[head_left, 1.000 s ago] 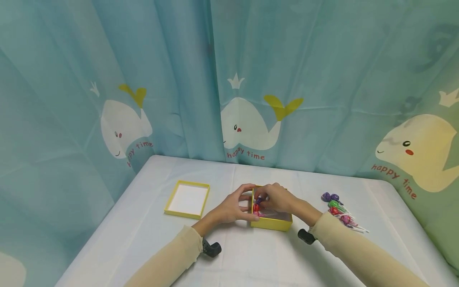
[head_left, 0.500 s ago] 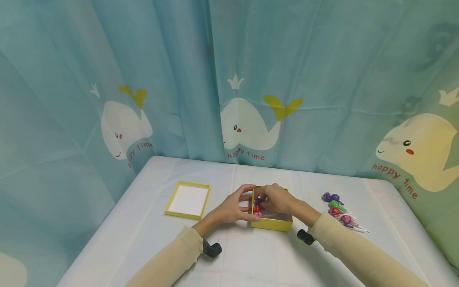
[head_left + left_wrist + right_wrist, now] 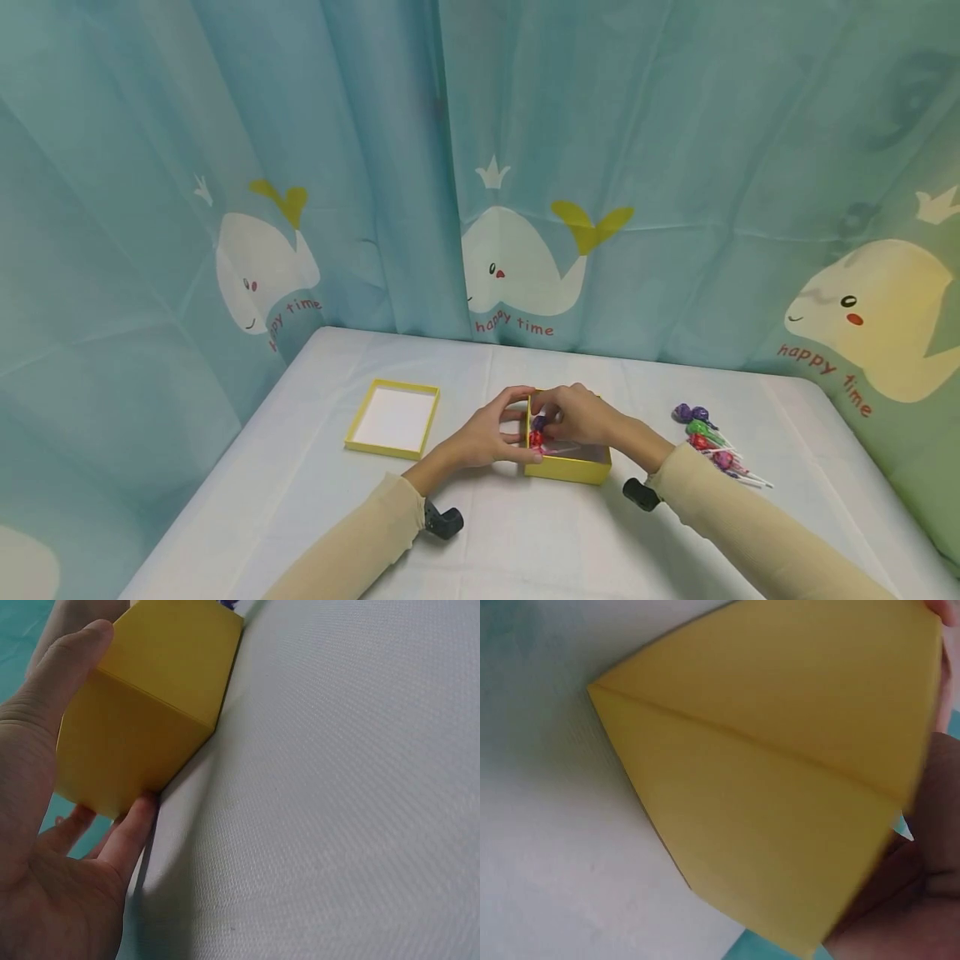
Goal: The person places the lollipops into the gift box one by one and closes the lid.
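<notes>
A yellow open-topped box (image 3: 567,469) stands on the table. My left hand (image 3: 483,433) grips its left end, thumb on the near side and fingers spread along the end; in the left wrist view the fingertips (image 3: 139,817) press the cardboard low down. Bent over the rim, my right hand (image 3: 577,414) reaches inside and pinches a purple-wrapped lollipop (image 3: 539,423). Beside that one, a red lollipop (image 3: 536,439) lies at the box's left end. From the right wrist the box wall (image 3: 742,795) hides the fingertips and the candy.
Left of the box lies its shallow yellow lid (image 3: 393,418), white inside facing up. To the right is a pile of wrapped lollipops (image 3: 701,427), purple, green, red and pink, their white sticks pointing toward the near right. A whale-printed curtain (image 3: 405,250) hangs behind the table.
The right hand's fingers have shifted very slightly over the purple lollipop inside the box. The left hand, the box, the lid and the pile stay where they were.
</notes>
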Motion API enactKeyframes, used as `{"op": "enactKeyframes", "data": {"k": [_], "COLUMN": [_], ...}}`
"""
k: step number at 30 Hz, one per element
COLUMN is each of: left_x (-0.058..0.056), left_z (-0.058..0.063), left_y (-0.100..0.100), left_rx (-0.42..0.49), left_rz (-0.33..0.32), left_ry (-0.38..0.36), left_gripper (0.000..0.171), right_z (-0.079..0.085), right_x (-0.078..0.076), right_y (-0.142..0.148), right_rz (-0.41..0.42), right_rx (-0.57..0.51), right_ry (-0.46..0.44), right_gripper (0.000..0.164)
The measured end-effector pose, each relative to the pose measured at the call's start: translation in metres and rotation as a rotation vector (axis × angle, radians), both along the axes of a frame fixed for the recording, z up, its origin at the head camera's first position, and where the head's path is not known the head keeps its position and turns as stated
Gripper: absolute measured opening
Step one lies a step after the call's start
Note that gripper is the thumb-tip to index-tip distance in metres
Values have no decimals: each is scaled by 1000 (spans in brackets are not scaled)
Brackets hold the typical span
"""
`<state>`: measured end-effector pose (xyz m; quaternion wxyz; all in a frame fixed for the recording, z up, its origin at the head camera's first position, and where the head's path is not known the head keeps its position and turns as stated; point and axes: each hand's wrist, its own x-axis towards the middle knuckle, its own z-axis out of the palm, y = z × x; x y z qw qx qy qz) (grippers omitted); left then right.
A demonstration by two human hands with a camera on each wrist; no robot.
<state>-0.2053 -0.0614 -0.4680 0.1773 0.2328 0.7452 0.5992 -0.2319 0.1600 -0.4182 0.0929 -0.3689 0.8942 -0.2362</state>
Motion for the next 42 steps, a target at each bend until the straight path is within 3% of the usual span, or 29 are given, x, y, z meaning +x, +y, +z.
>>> {"op": "enactKeyframes", "data": {"k": [15, 29, 42], "left_x": [-1, -3, -3], "left_z": [-2, -4, -3], "left_y": [1, 1, 0], "left_rx": [-6, 10, 4], "left_rz": [10, 8, 9], "left_ry": [4, 4, 3], "left_gripper": [90, 94, 93], "right_z": [35, 64, 65], "right_x": [4, 15, 29], "right_y": [29, 69, 108], "right_rz": [59, -25, -131], "right_rx": [-66, -80, -60], "right_ry": [-82, 4, 44], "right_gripper": [34, 34, 38]}}
